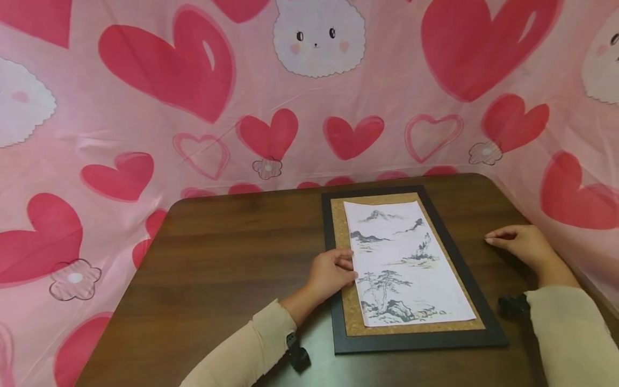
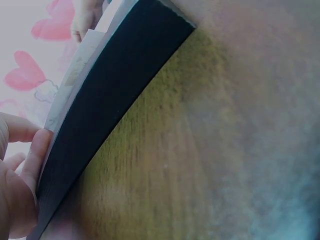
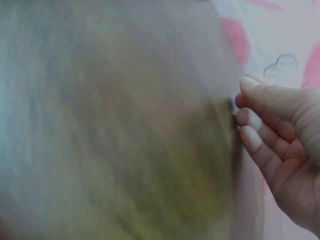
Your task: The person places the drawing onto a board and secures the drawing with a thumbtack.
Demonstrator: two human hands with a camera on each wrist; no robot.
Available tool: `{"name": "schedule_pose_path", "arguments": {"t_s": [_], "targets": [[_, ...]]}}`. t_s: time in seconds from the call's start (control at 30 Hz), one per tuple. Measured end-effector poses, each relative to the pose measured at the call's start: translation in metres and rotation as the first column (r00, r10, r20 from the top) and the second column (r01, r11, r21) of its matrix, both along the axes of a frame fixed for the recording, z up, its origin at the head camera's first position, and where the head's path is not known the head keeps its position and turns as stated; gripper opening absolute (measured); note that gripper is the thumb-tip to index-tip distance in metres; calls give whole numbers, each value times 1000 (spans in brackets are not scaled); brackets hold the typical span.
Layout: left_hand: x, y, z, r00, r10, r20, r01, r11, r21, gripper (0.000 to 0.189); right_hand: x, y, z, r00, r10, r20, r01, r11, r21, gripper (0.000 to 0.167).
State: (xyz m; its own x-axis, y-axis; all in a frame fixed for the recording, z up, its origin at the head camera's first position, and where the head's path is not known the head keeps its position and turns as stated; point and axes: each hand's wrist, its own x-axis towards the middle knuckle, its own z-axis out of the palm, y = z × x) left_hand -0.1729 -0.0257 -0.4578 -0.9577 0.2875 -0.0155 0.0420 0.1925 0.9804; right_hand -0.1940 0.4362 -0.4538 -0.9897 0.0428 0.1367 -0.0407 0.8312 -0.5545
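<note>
A white paper sheet (image 1: 394, 263) printed with ink-style mountains and trees lies on a cork panel (image 1: 416, 328) in a black frame (image 1: 420, 342). My left hand (image 1: 331, 273) is at the sheet's left edge, thumb and fingers spread apart along it. From the left wrist, fingertips (image 2: 43, 135) touch the edge above the frame's dark side. Off to the right of the frame, my right hand (image 1: 524, 244) is low over the table, fingers loosely bent. Its thumb lies near the fingertips in the right wrist view, and no object shows between them.
The brown wooden table (image 1: 232, 258) has rounded far corners. Pink cloth (image 1: 309, 97) with hearts and white faces hangs behind it and along both sides. A small black device (image 1: 297, 355) is strapped at the left wrist, another black device (image 1: 513, 306) at the right.
</note>
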Motion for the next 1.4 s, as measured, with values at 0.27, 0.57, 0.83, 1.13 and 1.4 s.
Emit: {"name": "schedule_pose_path", "arguments": {"t_s": [0.27,0.57,0.83,1.13,1.4], "targets": [[3,2,1,1000,-6,6,6,1000,5,43,-3,-13,12,1000,20,10,-20,1000,0,29],[2,2,-1,1000,-4,-1,4,1000,11,43,-8,-29,34,995,85,46,-82,994,-70,28],[3,0,0,1000,3,7,-3,1000,8,44,-14,-50,53,994,111,-9,-112,988,-110,24],[3,1,1,1000,12,11,-12,1000,13,43,-21,-75,67,982,171,-86,-179,980,-86,22],[3,-1,2,1000,11,10,-11,1000,24,43,-25,-101,75,971,214,-107,-227,966,-124,21]]}}
